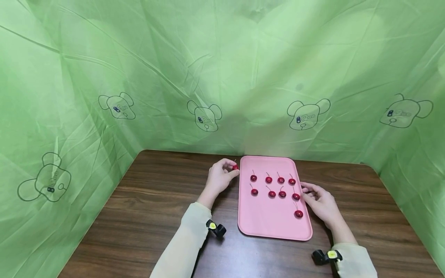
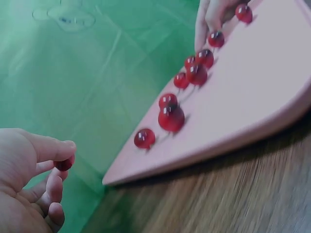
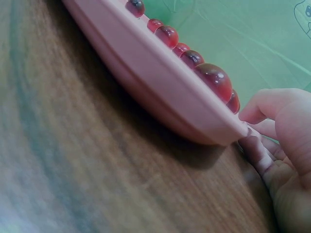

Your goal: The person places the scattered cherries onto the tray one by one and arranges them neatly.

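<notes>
My left hand point(image 1: 219, 177) pinches a red cherry point(image 1: 235, 167) between thumb and fingertips, just off the far left edge of a pink tray point(image 1: 267, 222). In the left wrist view the same cherry point(image 2: 64, 164) is partly covered by the fingers. Several cherries with thin stems stand on the tray in two rows across its far half. One more cherry point(image 1: 298, 214) sits alone nearer me, by the right edge. At the tray's right rim, my right hand point(image 1: 322, 204) grips the edge with thumb and fingers, close beside a cherry point(image 1: 296, 196).
The tray lies on a dark brown wooden table point(image 1: 149, 216). Green sheeting point(image 1: 250, 77) printed with cartoon animal heads hangs behind the table and along both sides. A black wrist camera point(image 1: 217, 229) is strapped over the left sleeve, another camera point(image 1: 321, 258) over the right.
</notes>
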`<act>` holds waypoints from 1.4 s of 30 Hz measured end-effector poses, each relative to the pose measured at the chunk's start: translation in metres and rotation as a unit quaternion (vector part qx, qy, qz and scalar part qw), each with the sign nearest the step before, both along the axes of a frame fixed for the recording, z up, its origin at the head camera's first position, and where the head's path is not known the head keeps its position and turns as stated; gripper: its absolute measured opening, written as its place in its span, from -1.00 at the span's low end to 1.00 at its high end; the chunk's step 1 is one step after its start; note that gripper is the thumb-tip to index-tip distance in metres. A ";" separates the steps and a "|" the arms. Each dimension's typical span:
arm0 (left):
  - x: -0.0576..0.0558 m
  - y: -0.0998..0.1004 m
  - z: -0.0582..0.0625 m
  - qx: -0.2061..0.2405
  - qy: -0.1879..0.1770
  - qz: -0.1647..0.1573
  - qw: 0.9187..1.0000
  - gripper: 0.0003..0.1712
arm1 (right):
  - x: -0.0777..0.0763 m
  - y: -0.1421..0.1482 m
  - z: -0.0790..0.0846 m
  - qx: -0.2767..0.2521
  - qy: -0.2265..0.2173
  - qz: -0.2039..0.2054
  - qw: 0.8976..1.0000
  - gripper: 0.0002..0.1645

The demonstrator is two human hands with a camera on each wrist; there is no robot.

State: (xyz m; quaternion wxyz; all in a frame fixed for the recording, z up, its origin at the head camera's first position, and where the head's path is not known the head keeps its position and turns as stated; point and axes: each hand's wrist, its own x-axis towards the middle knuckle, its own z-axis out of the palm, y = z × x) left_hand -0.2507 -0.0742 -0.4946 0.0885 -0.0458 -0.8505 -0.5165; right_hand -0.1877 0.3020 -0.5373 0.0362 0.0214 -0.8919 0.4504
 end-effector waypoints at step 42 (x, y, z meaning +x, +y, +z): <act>0.081 0.103 0.016 -0.041 -0.027 -0.148 0.988 -0.74 | 0.001 0.001 0.001 -0.002 0.002 0.004 1.000 -0.47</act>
